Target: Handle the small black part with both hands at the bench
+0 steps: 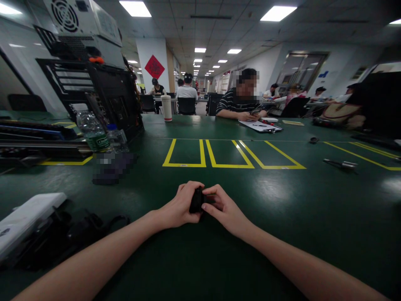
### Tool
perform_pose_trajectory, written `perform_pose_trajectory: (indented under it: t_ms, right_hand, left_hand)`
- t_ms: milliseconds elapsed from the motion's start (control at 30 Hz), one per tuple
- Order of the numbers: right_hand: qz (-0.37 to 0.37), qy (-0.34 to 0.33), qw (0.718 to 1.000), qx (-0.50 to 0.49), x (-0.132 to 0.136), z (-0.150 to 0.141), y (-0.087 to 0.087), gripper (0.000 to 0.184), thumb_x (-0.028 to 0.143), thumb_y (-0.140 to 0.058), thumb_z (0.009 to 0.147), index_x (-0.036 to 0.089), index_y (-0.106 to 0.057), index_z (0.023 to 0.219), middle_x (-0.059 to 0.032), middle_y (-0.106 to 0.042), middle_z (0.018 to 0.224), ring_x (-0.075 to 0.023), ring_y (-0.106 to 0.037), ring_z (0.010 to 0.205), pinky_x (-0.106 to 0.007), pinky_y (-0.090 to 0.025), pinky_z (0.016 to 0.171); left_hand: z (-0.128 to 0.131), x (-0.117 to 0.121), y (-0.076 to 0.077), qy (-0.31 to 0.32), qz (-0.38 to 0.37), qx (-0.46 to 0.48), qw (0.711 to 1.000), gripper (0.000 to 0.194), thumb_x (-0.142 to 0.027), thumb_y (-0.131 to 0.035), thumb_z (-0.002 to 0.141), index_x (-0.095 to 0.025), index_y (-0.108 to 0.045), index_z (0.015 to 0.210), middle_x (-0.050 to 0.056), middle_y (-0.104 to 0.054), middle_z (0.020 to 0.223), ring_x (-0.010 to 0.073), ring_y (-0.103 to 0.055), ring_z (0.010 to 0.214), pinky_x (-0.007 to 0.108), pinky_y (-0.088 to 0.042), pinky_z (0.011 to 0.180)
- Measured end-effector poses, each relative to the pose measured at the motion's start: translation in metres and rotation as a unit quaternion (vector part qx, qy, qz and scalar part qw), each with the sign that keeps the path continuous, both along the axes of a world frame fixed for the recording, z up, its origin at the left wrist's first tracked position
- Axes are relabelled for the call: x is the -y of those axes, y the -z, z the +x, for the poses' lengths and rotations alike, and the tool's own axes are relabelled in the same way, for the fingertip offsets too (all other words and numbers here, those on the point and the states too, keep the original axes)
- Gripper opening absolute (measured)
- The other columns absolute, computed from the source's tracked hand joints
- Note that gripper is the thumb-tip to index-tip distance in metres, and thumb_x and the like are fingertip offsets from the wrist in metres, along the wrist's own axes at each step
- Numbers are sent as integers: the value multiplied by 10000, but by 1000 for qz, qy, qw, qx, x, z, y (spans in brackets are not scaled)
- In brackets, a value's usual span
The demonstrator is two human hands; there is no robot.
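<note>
Hands (181, 205) (228, 212) half-closed, left gripping a small black object (196, 200), right pinching its side.

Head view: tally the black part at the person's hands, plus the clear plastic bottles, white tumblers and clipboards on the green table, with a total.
Black part at the left hand and right hand: 1
Clear plastic bottles: 2
White tumbler: 1
Clipboard: 1
Total: 5
</note>
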State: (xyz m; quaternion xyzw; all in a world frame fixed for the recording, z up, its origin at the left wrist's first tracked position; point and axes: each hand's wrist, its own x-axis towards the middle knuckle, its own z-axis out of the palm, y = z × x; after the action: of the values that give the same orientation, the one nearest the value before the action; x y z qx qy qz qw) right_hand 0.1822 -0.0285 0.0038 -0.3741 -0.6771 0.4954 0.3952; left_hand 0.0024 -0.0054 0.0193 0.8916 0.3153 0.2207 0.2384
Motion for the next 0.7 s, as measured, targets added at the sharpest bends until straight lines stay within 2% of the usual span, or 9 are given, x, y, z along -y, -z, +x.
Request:
perform_pose_trajectory:
  t_ms: [167, 400, 567, 700]
  right_hand:
    - [-23, 10, 999, 28, 1, 0, -2, 337, 198, -536, 775, 233, -412, 1086, -42, -472, 1112, -187, -497, 1044, -368, -452, 865]
    - [40, 2, 999, 26, 2, 0, 2, 269, 156, -542, 759, 240, -452, 998, -15, -468, 1040, -176, -487, 1046, -352, -464, 850]
    - [18, 9, 1000, 19, 2, -2, 1, 204, 180, -521, 782, 238, -461, 968, -13, -480, 1024, -177, -506, 1028, -348, -487, 825]
    - [1, 20, 1000, 22, 2, -2, 1, 285, 201, -530, 779, 233, -429, 1044, -35, -488, 1072, -188, -506, 1035, -369, -471, 850]
  left_hand:
    - [-1, 1, -1, 3, -4, -1, 1000, 621, -143, -598, 671, -227, -264, 1188, 77, -381, 1132, 247, -386, 1044, 418, -354, 886]
    - [-1, 2, -3, 2, -7, 1, 1000, 613, -141, -599, 666, -227, -278, 1181, 78, -390, 1133, 251, -402, 1027, 418, -361, 867]
    - [-1, 1, -2, 0, 6, 3, 1000, 609, -141, -597, 665, -223, -276, 1177, 79, -397, 1129, 250, -411, 1026, 421, -354, 875]
    - [0, 1, 0, 0, 16, 0, 1000, 619, -147, -603, 661, -212, -273, 1180, 77, -398, 1134, 245, -404, 1033, 412, -341, 897]
